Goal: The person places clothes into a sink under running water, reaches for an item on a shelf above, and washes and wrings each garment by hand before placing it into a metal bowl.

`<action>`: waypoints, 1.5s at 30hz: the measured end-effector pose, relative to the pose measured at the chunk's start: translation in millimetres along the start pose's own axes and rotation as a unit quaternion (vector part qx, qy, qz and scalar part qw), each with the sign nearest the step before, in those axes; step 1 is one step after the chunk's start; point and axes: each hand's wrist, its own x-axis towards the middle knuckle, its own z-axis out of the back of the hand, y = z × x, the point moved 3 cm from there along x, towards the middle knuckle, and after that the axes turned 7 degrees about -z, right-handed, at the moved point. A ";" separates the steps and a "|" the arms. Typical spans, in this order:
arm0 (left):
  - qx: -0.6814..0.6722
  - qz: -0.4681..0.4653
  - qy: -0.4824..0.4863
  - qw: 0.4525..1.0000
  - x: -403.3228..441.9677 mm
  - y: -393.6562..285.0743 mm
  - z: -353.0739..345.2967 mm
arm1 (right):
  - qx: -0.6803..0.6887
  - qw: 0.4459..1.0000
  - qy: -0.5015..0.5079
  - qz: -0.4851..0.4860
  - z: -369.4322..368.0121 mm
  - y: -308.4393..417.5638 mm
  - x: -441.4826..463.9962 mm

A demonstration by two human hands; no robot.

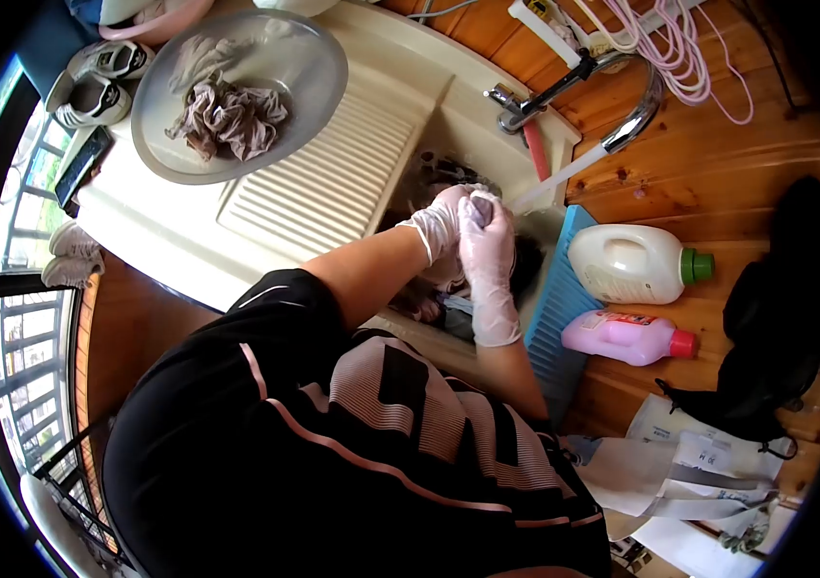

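Note:
Both my hands wear thin white gloves and are pressed together over the sink basin (468, 356). My left hand (441, 220) is closed, with its fingers partly hidden behind the other hand. My right hand (487, 236) is closed too, wrapped round a small greyish wad of cloth (480, 206) that shows between the fingers. Whether the left fingers grip the same cloth is hard to see, but they meet at it. Below, dark and light wet laundry (458, 306) lies in the basin. Water runs from the faucet (636, 130) toward the hands.
A clear basin (323, 82) with crumpled brownish cloth (236, 116) stands on the ribbed washboard (318, 183). Sneakers (87, 96) and a phone (84, 164) are at the left. Right of the sink are a blue washboard (549, 332), a white detergent bottle (626, 262) and a pink bottle (622, 337).

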 end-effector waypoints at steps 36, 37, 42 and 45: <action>-0.224 0.277 -0.099 0.929 -19.3 60.8 8.7 | 0.314 0.926 0.058 -0.203 54.0 -30.8 82.8; -0.163 0.238 -0.077 0.954 -11.3 60.4 12.7 | 0.348 0.918 0.041 -0.184 59.2 -29.4 86.6; -0.019 0.058 -0.021 0.998 -2.3 -37.9 52.6 | 0.465 0.864 0.075 -0.181 77.8 -24.1 81.5; 0.129 0.076 0.043 0.988 4.8 -56.6 40.3 | 0.584 0.795 0.041 -0.155 84.2 -4.0 74.5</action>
